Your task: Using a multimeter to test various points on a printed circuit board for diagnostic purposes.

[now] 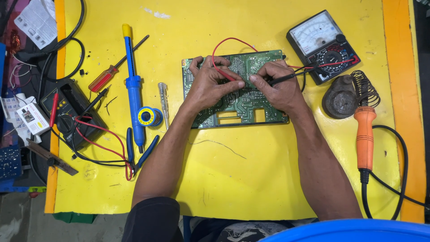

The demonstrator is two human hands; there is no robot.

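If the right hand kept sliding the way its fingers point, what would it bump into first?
Probably the left hand. The right hand points left across the green board, and its fingers nearly meet the left fingers already; whether they touch is unclear.

A single head-worn camera looks almost straight down, at close range, onto a yellow worktable (268, 170). The green circuit board (237, 105) sits just above frame centre; the wearer's forearms enter from the bottom edge toward it.

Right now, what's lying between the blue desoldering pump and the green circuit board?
Head view: a clear-handled tester screwdriver lies between the blue desoldering pump and green circuit board.
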